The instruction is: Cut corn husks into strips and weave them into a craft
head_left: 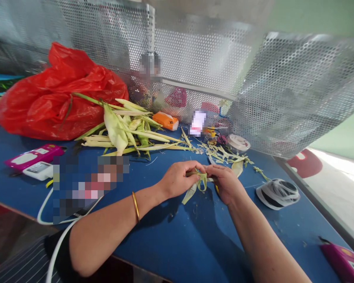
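Note:
My left hand (181, 179), with a gold bangle on its wrist, pinches a folded, looped strip of pale green corn husk (203, 181). One end of the strip hangs below the fingers. Close beside it, my right hand (224, 179) has its fingers closed on the same strip from the other side. A grey blade-like tip and a bit of yellow-orange show around the right hand, perhaps scissors, mostly hidden by the fingers. Beyond the hands lie a heap of corn husks (116, 131) and many small husk cuttings (221, 153).
A red plastic bag (61, 98) bulges at the back left. An orange tissue pack (166, 121), a lit phone (198, 122) and a tape roll (238, 143) stand along the perforated metal screen (200, 59). A white spool (277, 193) sits right; a white cable (57, 251) crosses near my left arm.

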Motion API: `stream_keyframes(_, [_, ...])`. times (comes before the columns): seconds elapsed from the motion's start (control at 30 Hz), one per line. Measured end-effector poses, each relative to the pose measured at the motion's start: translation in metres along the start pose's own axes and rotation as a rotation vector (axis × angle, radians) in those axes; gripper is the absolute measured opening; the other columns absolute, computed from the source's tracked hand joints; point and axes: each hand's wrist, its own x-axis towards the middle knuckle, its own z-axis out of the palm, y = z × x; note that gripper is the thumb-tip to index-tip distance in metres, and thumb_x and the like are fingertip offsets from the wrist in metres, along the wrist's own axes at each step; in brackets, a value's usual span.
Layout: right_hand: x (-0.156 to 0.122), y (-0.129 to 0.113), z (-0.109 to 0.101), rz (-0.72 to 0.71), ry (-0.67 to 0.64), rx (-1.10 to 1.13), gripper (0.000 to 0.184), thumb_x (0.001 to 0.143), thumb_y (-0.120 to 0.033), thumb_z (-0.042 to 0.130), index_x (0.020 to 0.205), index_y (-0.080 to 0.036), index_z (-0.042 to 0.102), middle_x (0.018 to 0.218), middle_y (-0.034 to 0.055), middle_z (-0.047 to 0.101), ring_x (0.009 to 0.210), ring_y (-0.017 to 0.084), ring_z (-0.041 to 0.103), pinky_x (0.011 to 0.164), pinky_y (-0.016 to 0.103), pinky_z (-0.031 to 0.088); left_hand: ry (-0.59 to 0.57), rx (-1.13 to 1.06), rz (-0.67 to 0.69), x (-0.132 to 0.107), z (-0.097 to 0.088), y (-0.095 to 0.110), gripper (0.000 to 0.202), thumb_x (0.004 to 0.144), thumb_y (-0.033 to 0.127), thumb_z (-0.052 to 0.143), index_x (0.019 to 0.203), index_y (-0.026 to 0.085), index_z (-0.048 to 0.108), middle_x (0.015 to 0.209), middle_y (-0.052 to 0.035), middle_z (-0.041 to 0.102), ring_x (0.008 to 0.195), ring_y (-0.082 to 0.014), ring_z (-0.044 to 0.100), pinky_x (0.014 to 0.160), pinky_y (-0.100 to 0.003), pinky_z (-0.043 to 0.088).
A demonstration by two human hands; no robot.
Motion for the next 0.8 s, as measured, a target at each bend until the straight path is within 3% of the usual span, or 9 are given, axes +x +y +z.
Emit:
stream_keyframes(0.17, [-0.001,0.004,0.004,-0.031,0.013,0.051,0.022,0.052,-0.035,0.08,0.055,-0.016,0.069,0.057,0.0006,0.06,0.057,0.013,0.049,0.056,0.027,0.036,-0.055,-0.08,-0.042,0.001,0.0,0.0,0.011,0.079,0.017,0.057,0.086,0.018,0.065,0.062,0.0042,0.055,0.058,-0.0095,0.047,0.058,-0.021,0.036])
stream_keyframes(0.27, [-0.001,0.004,0.005,-0.124,0.041,0.024,0.024,0.056,-0.038,0.08,0.058,-0.017,0.068,0.059,0.0,0.06,0.059,0.014,0.05,0.06,0.028,0.038,-0.098,-0.152,-0.099,0.002,0.001,-0.002,0.01,0.078,0.018,0.058,0.087,0.017,0.062,0.061,0.0034,0.058,0.057,-0.01,0.049,0.057,-0.022,0.036])
stream_keyframes(0.43, [-0.005,-0.001,0.005,-0.417,0.159,-0.361,0.025,0.074,-0.042,0.067,0.065,-0.019,0.064,0.06,-0.0022,0.057,0.059,0.013,0.046,0.06,0.027,0.036,-0.091,-0.327,-0.249,0.003,0.002,-0.002,0.024,0.075,0.017,0.061,0.099,0.016,0.056,0.061,0.0039,0.061,0.056,-0.01,0.05,0.057,-0.022,0.038])
stream_keyframes(0.53, [-0.01,-0.005,0.006,-0.557,0.19,-0.634,0.024,0.081,-0.039,0.059,0.065,-0.02,0.06,0.059,-0.0019,0.058,0.059,0.014,0.049,0.061,0.027,0.036,-0.202,-0.373,-0.321,0.003,0.0,-0.002,0.019,0.073,0.017,0.059,0.091,0.014,0.062,0.062,0.0021,0.061,0.054,-0.0095,0.049,0.054,-0.022,0.038])
stream_keyframes(0.67, [-0.012,-0.007,0.006,-0.514,0.176,-0.727,0.028,0.085,-0.04,0.057,0.064,-0.021,0.056,0.056,-0.0032,0.058,0.053,0.013,0.047,0.057,0.026,0.035,-0.421,-0.317,-0.331,0.0,-0.002,-0.001,0.009,0.07,0.017,0.056,0.069,0.014,0.064,0.065,0.0004,0.062,0.053,-0.0082,0.046,0.05,-0.021,0.035])
stream_keyframes(0.8, [-0.008,-0.002,0.002,-0.423,0.161,-0.593,0.03,0.085,-0.044,0.058,0.065,-0.021,0.058,0.057,-0.0017,0.062,0.054,0.014,0.053,0.057,0.026,0.04,-0.526,-0.301,-0.367,-0.002,-0.004,0.001,0.009,0.072,0.021,0.06,0.069,0.015,0.066,0.061,0.0015,0.062,0.051,-0.0075,0.045,0.05,-0.021,0.034])
